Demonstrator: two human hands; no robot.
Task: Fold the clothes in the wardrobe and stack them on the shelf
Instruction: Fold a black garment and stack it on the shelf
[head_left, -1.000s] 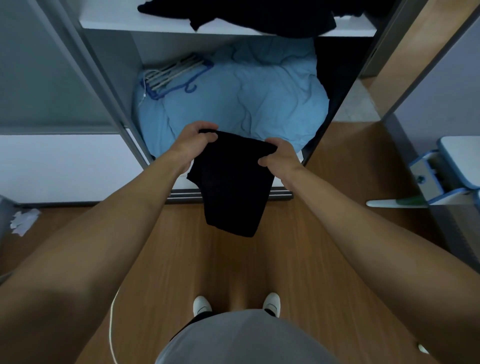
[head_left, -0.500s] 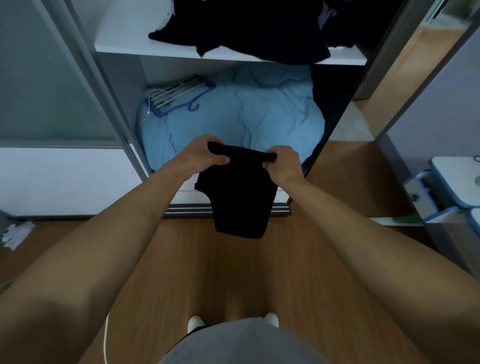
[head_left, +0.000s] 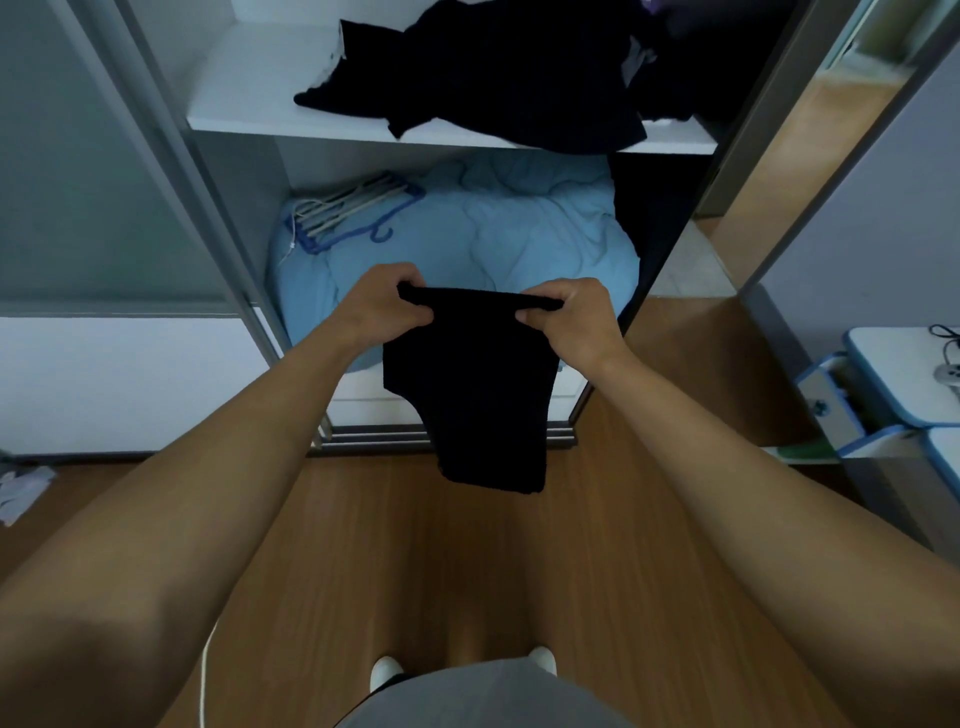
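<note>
The small black folded cloth garment (head_left: 478, 395) hangs in the air in front of and below the white wardrobe shelf (head_left: 249, 111), its top edge stretched between the two hands. The left hand (head_left: 382, 306) pinches one upper corner with fingers curled over the edge, and the right hand (head_left: 576, 317) pinches the other corner the same way. The lower part dangles free and is narrower on one side, so the layers look uneven. I judge that if either pinch loosens, the fold could slide open or the piece could drop to the brown wooden floor (head_left: 467, 571) below the shelf. On the shelf lies a loose heap of dark unfolded clothes (head_left: 519, 78), covering its middle and right part and drooping over its front edge. Setting the folded piece on that heap would probably leave it tilted or tangled, and brushing the heap could drag something down. The bare left end of the shelf looks the safer spot. Beneath the shelf, a crumpled light blue quilt (head_left: 493, 244) carries a bundle of white and blue plastic hangers (head_left: 348, 213), whose hooks might snag a fallen garment.
</note>
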